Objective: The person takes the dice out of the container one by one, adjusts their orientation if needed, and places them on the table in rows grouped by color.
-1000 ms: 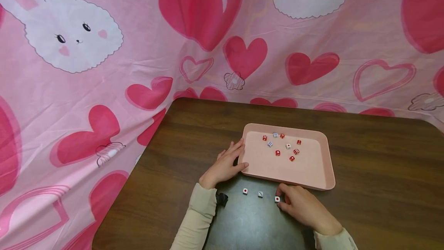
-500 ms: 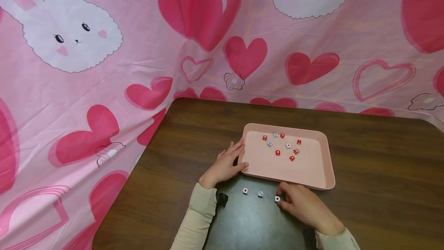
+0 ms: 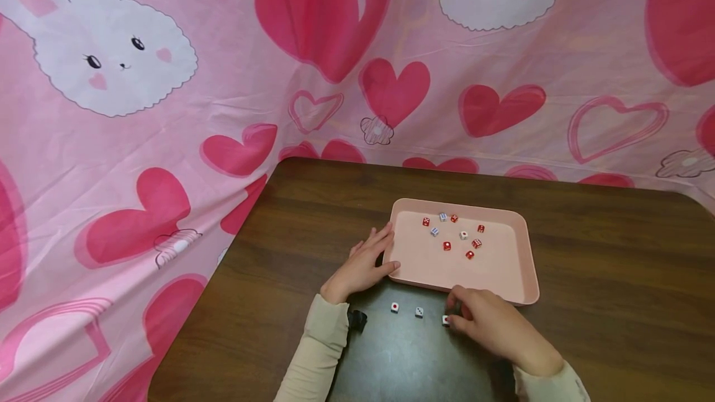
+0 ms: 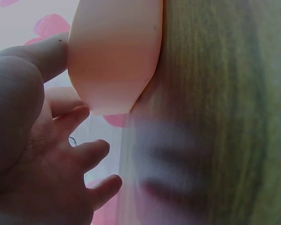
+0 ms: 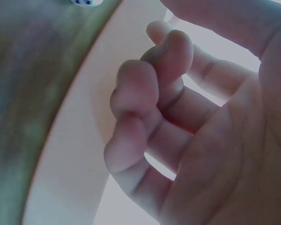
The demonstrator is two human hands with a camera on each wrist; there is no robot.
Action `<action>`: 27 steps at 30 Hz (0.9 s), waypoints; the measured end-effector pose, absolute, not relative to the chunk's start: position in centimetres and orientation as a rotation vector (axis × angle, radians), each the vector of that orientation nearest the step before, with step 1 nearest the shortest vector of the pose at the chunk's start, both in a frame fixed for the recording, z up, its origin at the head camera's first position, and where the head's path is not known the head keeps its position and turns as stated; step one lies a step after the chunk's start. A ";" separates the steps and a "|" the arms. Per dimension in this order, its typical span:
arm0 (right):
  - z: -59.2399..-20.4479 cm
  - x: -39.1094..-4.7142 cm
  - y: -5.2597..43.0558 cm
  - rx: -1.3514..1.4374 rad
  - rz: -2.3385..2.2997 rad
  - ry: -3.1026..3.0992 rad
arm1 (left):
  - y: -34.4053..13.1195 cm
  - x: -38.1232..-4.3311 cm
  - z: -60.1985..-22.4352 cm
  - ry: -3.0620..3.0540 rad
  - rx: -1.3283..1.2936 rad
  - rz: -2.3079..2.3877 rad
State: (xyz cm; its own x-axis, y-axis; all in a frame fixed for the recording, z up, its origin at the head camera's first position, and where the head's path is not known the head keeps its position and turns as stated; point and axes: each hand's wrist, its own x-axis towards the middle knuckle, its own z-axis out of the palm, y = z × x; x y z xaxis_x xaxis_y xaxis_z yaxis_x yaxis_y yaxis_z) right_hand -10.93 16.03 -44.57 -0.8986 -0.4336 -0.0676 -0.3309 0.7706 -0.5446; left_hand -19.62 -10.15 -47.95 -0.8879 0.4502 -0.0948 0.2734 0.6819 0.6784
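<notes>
Lying just left of the right hand [image 3: 494,327] in head view is the rightmost white die [image 3: 445,321] outside the tray [image 3: 430,265], near side. Left wrist: relaxed left hand [image 4: 37,159] against the tray. Right wrist: fingers [image 5: 136,84] loosely curled, gripping nothing visible.

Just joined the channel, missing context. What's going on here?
A person's left hand rests against the left end of a pink tray. The right hand is at the rightmost die of three white dice spaced in a row on the table in front of the tray, partly covering it; contact is hard to confirm. Six red dice and three other white ones lie in the tray.
</notes>
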 end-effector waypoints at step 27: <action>-39.9 -15.9 16.2 -0.579 -0.756 2.969 | -10.3 -19.6 -48.1 2.634 0.572 1.029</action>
